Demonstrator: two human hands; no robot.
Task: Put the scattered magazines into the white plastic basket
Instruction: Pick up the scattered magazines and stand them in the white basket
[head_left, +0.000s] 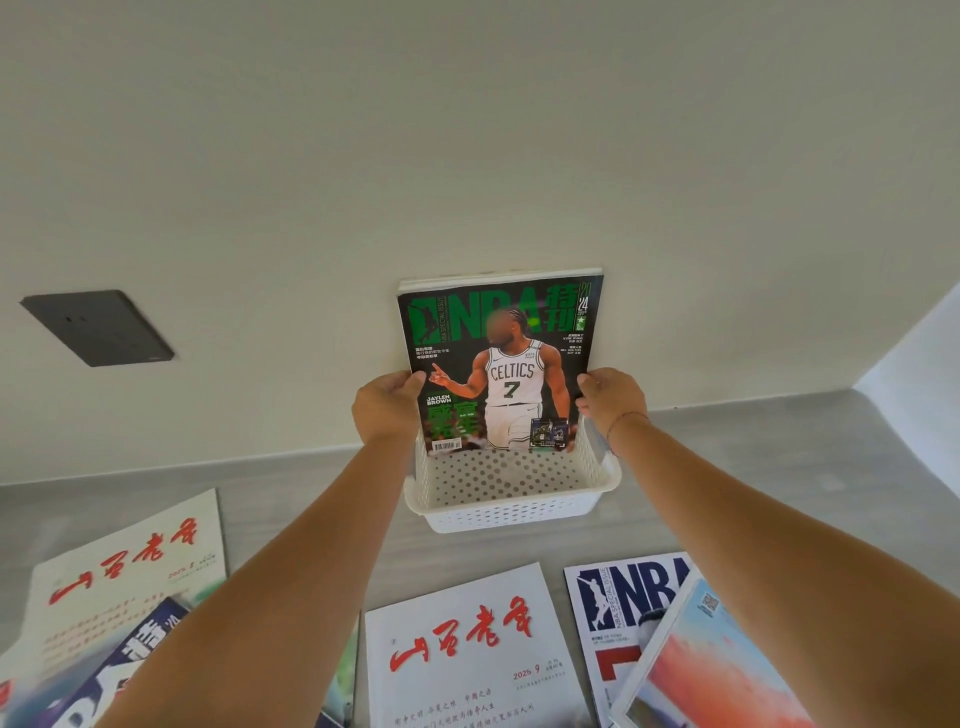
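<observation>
Magazines are the matter here, and one of them, a green NBA magazine with a basketball player in a white Celtics jersey on its cover, stands upright in the white plastic basket, its lower edge down inside the perforated walls and its top rising well above the rim against the pale wall. At least one more magazine edge shows just behind it. The left hand grips the cover's left edge, thumb on the front and the other fingers wrapped out of sight behind; the right hand does the same on the right edge, fingers pressed together around the paper, a thin red string bracelet at the wrist. Below the fingers, the basket sits on a grey table, pushed up close to the wall.

Nearer than the hands, beneath the forearms, the other magazines lie flat on the table. A white magazine with red calligraphy lies between the two arms. To the right of the right hand's side, a blue-and-white NBA magazine is partly covered by an orange-toned magazine tilted over it. To the left, another white red-lettered magazine lies under a dark blue magazine. Left of the left hand, a dark wall socket is set in the wall.
</observation>
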